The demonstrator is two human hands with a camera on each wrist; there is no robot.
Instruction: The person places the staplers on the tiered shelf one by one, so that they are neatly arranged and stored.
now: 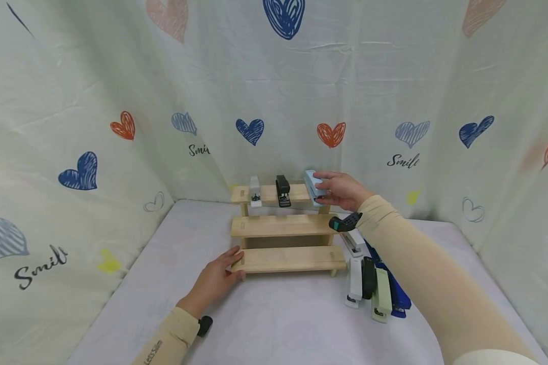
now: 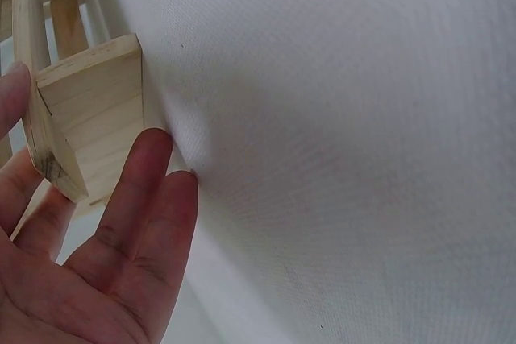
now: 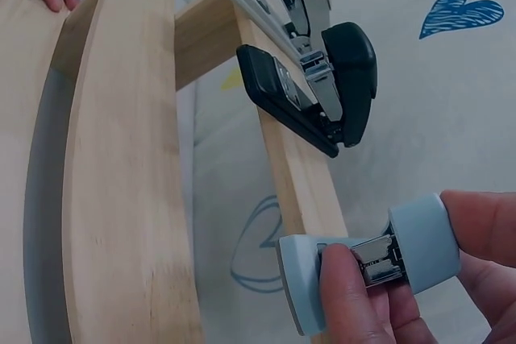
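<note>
A three-tier wooden shelf (image 1: 283, 226) stands at the back of the table. On its top tier sit a white stapler (image 1: 254, 188) at the left and a black stapler (image 1: 283, 188) near the middle. At the tier's right end, my right hand (image 1: 345, 191) holds a light-blue stapler (image 3: 426, 243) between thumb and fingers, its base over the board. My left hand (image 1: 215, 283) grips the left end of the bottom tier. The left wrist view has the thumb and two fingers around that board's end, the other fingers (image 2: 165, 223) extended beside it.
Right of the shelf, several staplers lie close together on the table: white (image 1: 354, 279), black (image 1: 369, 278), pale green (image 1: 381, 294) and dark blue (image 1: 398, 294), with another white one (image 1: 353, 242) behind, partly under my right forearm. A heart-printed curtain (image 1: 292, 91) hangs behind the table.
</note>
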